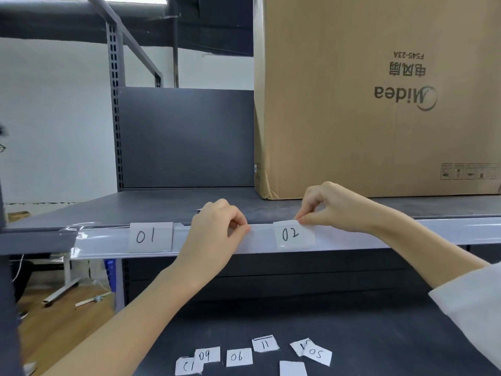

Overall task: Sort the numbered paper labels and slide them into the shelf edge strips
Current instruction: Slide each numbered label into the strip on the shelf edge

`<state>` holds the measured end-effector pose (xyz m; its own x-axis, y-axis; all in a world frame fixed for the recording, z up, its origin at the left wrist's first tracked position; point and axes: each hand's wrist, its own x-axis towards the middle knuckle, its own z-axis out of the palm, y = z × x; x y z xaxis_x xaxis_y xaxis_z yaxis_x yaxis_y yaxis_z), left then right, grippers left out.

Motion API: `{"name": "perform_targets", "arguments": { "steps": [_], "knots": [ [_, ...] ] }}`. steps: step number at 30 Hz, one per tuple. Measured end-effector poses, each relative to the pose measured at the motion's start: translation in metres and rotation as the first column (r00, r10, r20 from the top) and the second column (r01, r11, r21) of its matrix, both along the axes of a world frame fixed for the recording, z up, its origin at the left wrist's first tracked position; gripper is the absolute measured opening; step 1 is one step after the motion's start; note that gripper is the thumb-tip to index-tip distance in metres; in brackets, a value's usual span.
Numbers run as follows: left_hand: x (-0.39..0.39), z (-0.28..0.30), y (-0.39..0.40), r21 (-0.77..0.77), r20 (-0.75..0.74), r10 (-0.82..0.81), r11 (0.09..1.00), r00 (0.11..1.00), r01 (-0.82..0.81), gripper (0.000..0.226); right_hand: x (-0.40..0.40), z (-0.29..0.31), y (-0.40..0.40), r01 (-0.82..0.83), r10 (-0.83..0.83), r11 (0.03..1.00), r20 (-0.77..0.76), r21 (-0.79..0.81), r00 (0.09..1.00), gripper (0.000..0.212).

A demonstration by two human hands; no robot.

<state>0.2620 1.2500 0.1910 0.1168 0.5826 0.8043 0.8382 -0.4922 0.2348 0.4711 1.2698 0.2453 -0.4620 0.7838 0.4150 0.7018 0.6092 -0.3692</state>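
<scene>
The right half of the dark grey metal shelf (173,204) is blocked by a tall brown cardboard box (352,104); its left half is left open. Loose white paper labels (238,356) are scattered below.

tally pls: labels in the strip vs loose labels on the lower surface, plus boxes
Labels in the shelf edge strip: 2, namely 01 and 02
Loose labels on the lower surface: 7, one blank side up, one mostly covered
Cardboard box: 1
Total: 10
</scene>
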Motion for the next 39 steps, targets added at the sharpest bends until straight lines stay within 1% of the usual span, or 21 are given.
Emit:
{"name": "perform_targets", "arguments": {
  "steps": [2,4,5,7,9,12,14,15,16,17,19,20,23,25,27,29,31,32,34,36,39],
  "knots": [
    [-0.004,-0.007,-0.001,0.078,-0.037,0.058,0.995,0.998,-0.055,0.015,-0.002,0.007,0.000,-0.002,0.002,1.000,0.082,-0.006,0.997,0.014],
    [-0.010,-0.017,-0.003,0.143,-0.123,0.097,0.987,0.988,-0.079,0.027,-0.005,0.012,0.003,0.006,-0.007,1.000,0.147,0.008,0.989,0.018],
    [-0.013,-0.022,-0.006,0.145,-0.159,0.093,0.987,0.983,-0.070,0.033,-0.009,0.014,0.007,0.018,-0.023,0.999,0.149,0.035,0.989,0.018],
    [-0.019,-0.032,-0.008,0.144,-0.214,0.086,0.988,0.973,-0.056,0.039,-0.023,0.015,0.018,0.035,-0.044,0.994,0.086,0.102,0.995,0.019],
    [-0.023,-0.040,-0.008,0.166,-0.264,0.081,0.985,0.961,-0.038,0.042,-0.044,0.015,0.028,0.013,-0.023,0.990,0.064,0.143,0.998,0.021],
    [-0.026,-0.049,-0.004,0.221,-0.322,0.096,0.975,0.942,-0.024,0.046,-0.082,0.014,0.041,-0.049,0.025,0.988,0.166,0.143,0.986,0.028],
    [-0.028,-0.052,0.000,0.244,-0.344,0.109,0.969,0.933,-0.023,0.049,-0.105,0.014,0.049,-0.080,0.058,0.991,0.192,0.107,0.980,0.036],
    [-0.029,-0.053,0.002,0.255,-0.349,0.109,0.967,0.931,-0.018,0.050,-0.113,0.015,0.052,-0.081,0.065,0.994,0.191,0.078,0.979,0.033],
    [-0.030,-0.053,0.004,0.264,-0.349,0.106,0.965,0.931,-0.011,0.050,-0.120,0.014,0.057,-0.068,0.055,0.996,0.207,0.055,0.977,0.022],
    [-0.030,-0.053,0.005,0.272,-0.348,0.105,0.962,0.932,-0.007,0.050,-0.125,0.014,0.061,-0.055,0.045,0.998,0.238,0.038,0.970,0.017],
    [-0.031,-0.053,0.006,0.286,-0.349,0.112,0.958,0.930,-0.008,0.050,-0.131,0.012,0.064,-0.005,0.003,1.000,0.281,0.008,0.960,0.043],
    [-0.032,-0.053,0.007,0.290,-0.352,0.116,0.957,0.929,-0.010,0.050,-0.132,0.011,0.067,-0.001,0.001,1.000,0.281,0.002,0.960,0.046],
    [-0.032,-0.054,0.006,0.292,-0.363,0.127,0.956,0.923,-0.017,0.050,-0.131,0.010,0.069,-0.024,0.020,1.000,0.232,0.015,0.973,0.042],
    [-0.032,-0.053,0.005,0.292,-0.359,0.131,0.956,0.924,-0.022,0.050,-0.129,0.009,0.067,-0.039,0.027,0.998,0.187,0.057,0.982,0.045],
    [-0.032,-0.053,0.004,0.294,-0.353,0.129,0.956,0.927,-0.021,0.049,-0.126,0.008,0.063,-0.035,0.024,0.993,0.099,0.116,0.995,0.053],
    [-0.033,-0.053,0.005,0.303,-0.347,0.122,0.953,0.930,-0.012,0.049,-0.118,0.010,0.058,-0.003,0.008,0.987,-0.032,0.159,0.999,0.061],
    [-0.032,-0.054,0.006,0.323,-0.334,0.111,0.946,0.936,0.003,0.049,-0.105,0.013,0.054,0.037,-0.014,0.985,-0.139,0.167,0.990,0.064],
    [-0.031,-0.055,0.007,0.334,-0.322,0.100,0.943,0.942,0.013,0.048,-0.097,0.016,0.051,0.058,-0.028,0.984,-0.173,0.166,0.985,0.062],
    [-0.029,-0.056,0.009,0.353,-0.283,0.070,0.935,0.957,0.036,0.047,-0.082,0.020,0.045,0.100,-0.068,0.983,-0.201,0.154,0.977,0.053],
    [-0.026,-0.057,0.011,0.368,-0.240,0.049,0.929,0.970,0.044,0.046,-0.067,0.022,0.041,0.131,-0.108,0.985,-0.190,0.114,0.976,0.048],
    [-0.021,-0.058,0.011,0.385,-0.194,0.062,0.923,0.979,0.018,0.044,-0.045,0.021,0.040,0.189,-0.177,0.981,-0.190,0.046,0.966,0.040]
  ]
}}
